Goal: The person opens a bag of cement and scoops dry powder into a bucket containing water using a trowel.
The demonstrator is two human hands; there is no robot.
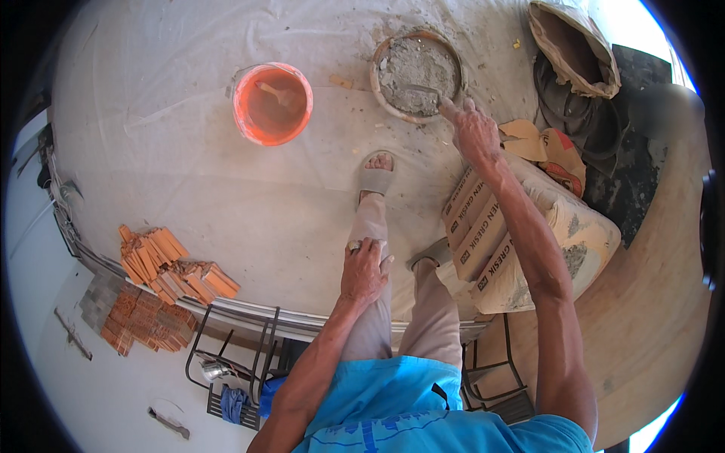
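Observation:
My right hand [472,130] is closed around the handle of a trowel [420,90]. Its blade rests in grey mortar [423,64], which looks crumbly and damp. The mortar fills a round basin [373,79] with a brown rim, at the far middle. My left hand [364,273] lies over my left knee, fingers spread along the trouser leg and holding nothing. Left of the basin stands an orange bucket [240,113] with murky liquid inside. A brush-like tool with a pale handle [270,89] sticks up in it; its lower part is hidden.
Stacked paper cement sacks [491,226] stand by my right forearm. Beyond them are an opened sack [596,57], torn paper [563,158] and a black hose [555,94]. Orange tile pieces [162,260] lie left, near metal-framed chairs [226,355]. Pale sheeting [189,181] covers the floor.

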